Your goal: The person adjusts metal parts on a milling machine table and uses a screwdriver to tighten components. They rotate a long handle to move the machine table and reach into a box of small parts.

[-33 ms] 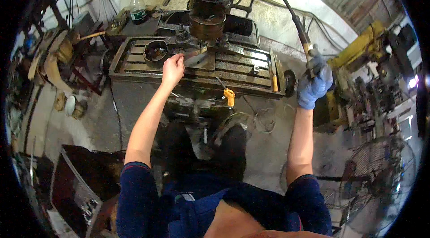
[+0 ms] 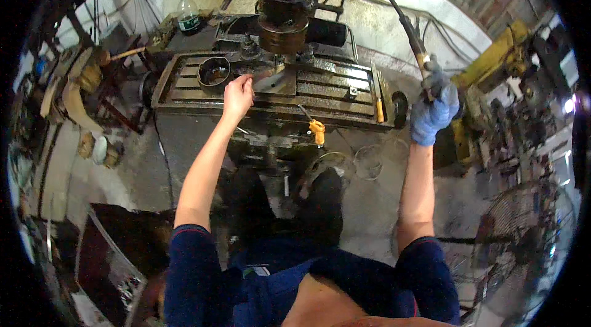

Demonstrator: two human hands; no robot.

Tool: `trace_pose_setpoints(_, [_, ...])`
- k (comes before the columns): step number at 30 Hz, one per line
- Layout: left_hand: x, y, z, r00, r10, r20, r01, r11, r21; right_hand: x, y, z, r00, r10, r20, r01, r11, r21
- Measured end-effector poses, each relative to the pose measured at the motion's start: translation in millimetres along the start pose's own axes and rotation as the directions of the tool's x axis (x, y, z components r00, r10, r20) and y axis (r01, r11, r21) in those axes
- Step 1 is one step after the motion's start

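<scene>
My bare left hand (image 2: 236, 100) reaches over the slotted metal table (image 2: 345, 105) of a drilling or milling machine. Its fingers are closed on the handle of what looks like a brush (image 2: 267, 73), whose tip points right, toward the spindle (image 2: 283, 35). Just left of this hand sits a round dark tin (image 2: 207, 78) with brownish contents. Off to the right, my right hand (image 2: 433, 111), in a blue-grey glove, is wrapped round the grip of a long dark lever (image 2: 409, 30) that runs up to the machine head. The tool's lower end under the spindle is hard to make out.
A yellow air gun (image 2: 317, 130) hangs at the table's front edge. A yellow-handled tool (image 2: 380, 110) and a small metal block (image 2: 353, 92) lie on the table's right part. Behind stands a clear bottle (image 2: 187, 18). A fan (image 2: 517, 235) is at lower right, an open box (image 2: 111, 253) at lower left.
The whole view has shifted slightly. Both hands keep their grips, and nothing on the table has visibly moved.
</scene>
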State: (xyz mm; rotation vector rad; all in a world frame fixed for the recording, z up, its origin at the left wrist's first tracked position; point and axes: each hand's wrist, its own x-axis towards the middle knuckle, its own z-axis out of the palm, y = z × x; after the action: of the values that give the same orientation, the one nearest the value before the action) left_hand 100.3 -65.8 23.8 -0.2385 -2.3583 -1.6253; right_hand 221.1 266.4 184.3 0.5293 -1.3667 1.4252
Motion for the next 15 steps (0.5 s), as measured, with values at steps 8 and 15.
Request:
trace_pose_setpoints(8, [-1.9,5.8,-10.1,0.995,-0.016,0.098,0.02,0.999,-0.04,10.3,-17.1,2.6,1.0,0.012,0.018,-0.012,0.999,-0.044])
trace_pose_setpoints(15, [4.4,3.8,-10.7,0.99,0.033,0.137,-0.024,0.998,-0.065,26.1,-12.3,-6.5,0.997,-0.015,0.071,0.009,0.997,0.082])
